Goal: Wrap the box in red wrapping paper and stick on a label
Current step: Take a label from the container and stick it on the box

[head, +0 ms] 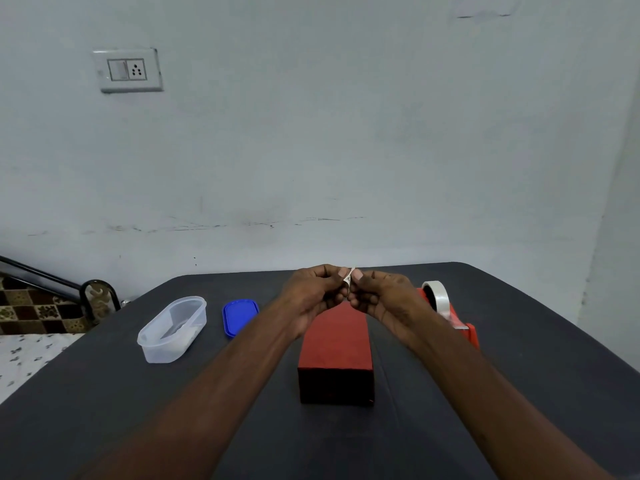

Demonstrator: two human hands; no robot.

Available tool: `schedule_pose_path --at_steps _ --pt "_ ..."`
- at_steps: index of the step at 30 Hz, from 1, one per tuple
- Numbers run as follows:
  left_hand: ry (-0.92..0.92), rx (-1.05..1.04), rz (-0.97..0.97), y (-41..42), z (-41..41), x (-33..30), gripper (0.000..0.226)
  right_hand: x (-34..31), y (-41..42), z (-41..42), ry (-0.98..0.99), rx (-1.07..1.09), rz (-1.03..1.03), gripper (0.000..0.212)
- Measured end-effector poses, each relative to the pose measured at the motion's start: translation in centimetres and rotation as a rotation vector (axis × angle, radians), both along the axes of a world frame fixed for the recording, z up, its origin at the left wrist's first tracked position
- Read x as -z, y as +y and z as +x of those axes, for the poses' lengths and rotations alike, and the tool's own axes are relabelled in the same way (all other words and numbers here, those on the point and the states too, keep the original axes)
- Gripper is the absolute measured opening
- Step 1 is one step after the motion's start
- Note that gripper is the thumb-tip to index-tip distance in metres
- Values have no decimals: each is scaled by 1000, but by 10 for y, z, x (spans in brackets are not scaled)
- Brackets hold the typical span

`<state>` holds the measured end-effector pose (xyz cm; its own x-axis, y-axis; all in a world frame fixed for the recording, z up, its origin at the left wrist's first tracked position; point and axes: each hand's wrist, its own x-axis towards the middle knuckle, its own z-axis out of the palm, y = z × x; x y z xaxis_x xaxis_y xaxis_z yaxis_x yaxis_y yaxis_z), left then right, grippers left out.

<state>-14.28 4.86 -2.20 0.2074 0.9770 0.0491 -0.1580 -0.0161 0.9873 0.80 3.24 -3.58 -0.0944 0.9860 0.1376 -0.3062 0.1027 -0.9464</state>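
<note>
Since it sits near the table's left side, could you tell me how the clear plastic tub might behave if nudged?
The clear tub looks thin-walled and nearly empty, so probably light and would slide easily on the smooth dark table. Its low, wide oval shape suggests it is unlikely to tip or roll.

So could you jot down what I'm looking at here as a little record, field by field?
setting: dark table against a pale wall
box: red wrapped box lying mid-table, in front of the person
left hand: pinches a small white label
right hand: pinches the same label from the other side, above the box's far end
label state: held in the air, not yet on the box
tape: roll in a red tape dispenser, right of the box
container: clear plastic tub, left of the box
lid: blue lid, off, beside the tub
</note>
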Motion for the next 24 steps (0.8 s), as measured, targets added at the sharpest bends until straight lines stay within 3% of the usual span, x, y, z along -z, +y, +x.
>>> schedule_pose_path --at_steps 13,24 --pt "55 39 52 0 -5 -1 19 5 3 1 47 15 -17 18" --pt "207 -63 203 -3 -5 3 19 4 1 1 115 28 -74 18"
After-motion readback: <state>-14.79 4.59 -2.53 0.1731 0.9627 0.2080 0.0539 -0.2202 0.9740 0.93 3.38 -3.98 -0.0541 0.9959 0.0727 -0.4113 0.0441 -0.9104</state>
